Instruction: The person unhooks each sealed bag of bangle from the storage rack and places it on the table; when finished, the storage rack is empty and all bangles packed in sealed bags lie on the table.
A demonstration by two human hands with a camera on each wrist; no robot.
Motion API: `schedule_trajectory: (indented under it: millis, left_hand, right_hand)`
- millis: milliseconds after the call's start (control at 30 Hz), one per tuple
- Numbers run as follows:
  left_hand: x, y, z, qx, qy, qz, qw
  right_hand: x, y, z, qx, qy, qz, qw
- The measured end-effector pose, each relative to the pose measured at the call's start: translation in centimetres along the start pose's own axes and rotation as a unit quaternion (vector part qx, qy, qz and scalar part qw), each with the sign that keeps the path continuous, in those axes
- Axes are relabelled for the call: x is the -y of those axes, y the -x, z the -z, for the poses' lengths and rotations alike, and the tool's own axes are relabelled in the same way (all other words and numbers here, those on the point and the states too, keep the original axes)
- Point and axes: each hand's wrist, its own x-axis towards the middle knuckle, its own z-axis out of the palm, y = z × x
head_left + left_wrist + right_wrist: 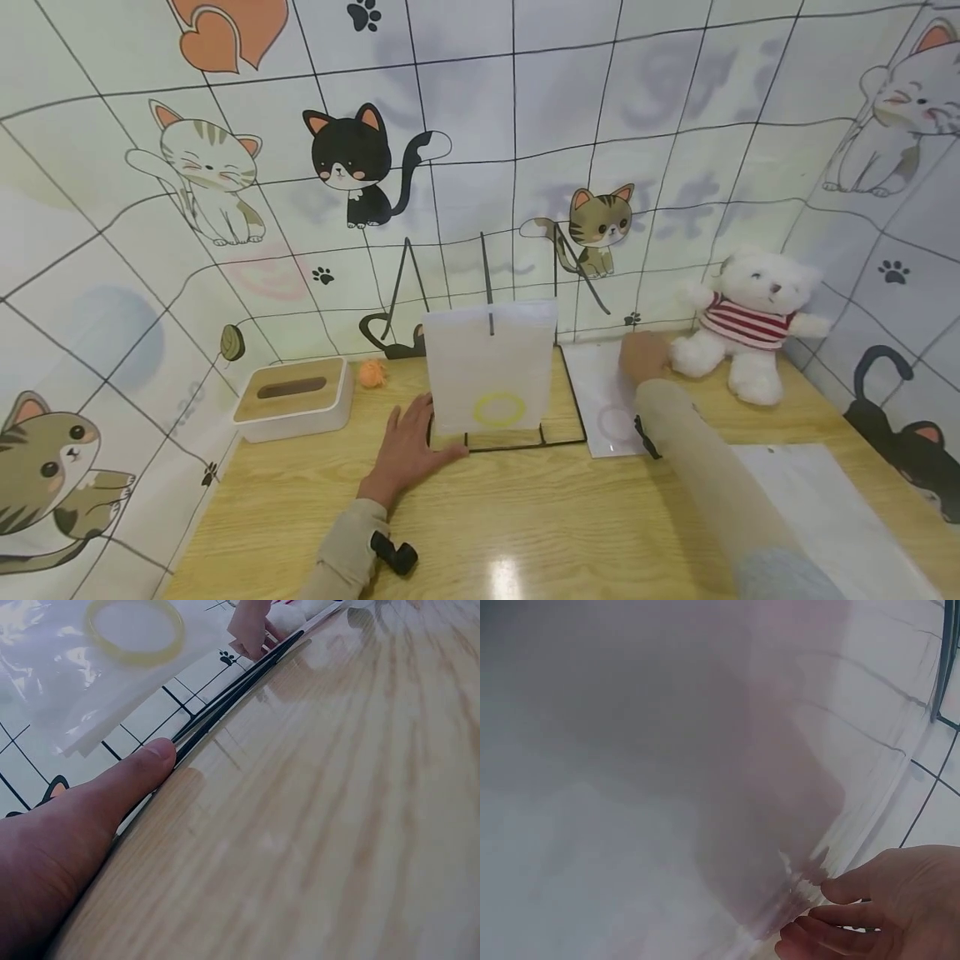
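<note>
Our table (525, 508) is wood-grained. On it we see a tissue box (300, 409), wire stand (517, 447), clear bag (596, 392) and teddy bear (750, 325).

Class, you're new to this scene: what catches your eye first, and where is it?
Probably the white teddy bear in its red-striped top, sitting at the back right of the table. Next, the clear bag with a yellow ring, hanging centrally on a black wire stand, the left hand at the stand's base. Behind, cartoon cats decorate the wall.
</note>
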Motion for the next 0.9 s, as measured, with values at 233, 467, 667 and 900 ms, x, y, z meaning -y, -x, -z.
schedule_trajectory:
  millis: [233,467,667,900]
  left_hand:
    - [-0.3,-0.1,0.1,0.018,0.006,0.015,0.9997]
    - [-0.3,-0.2,0.2,0.021,0.001,0.011,0.9997]
    - [-0.2,0.0,0.2,0.013,-0.005,0.009,0.9999]
    - [-0.4,0.1,0.4,0.003,-0.006,0.009,0.9999]
  right_hand:
    - [-0.1,0.6,0.3,-0.067,0.023,0.043,0.9965]
    - [0.3,1.1,2.2,-0.088,-0.117,0.105,0.9836]
    - [2.6,2.7,4.1,-0.047,-0.259,0.099,0.9597]
    - [5.1,4.7,3.3,-0.065,-0.319,0.107,0.9393]
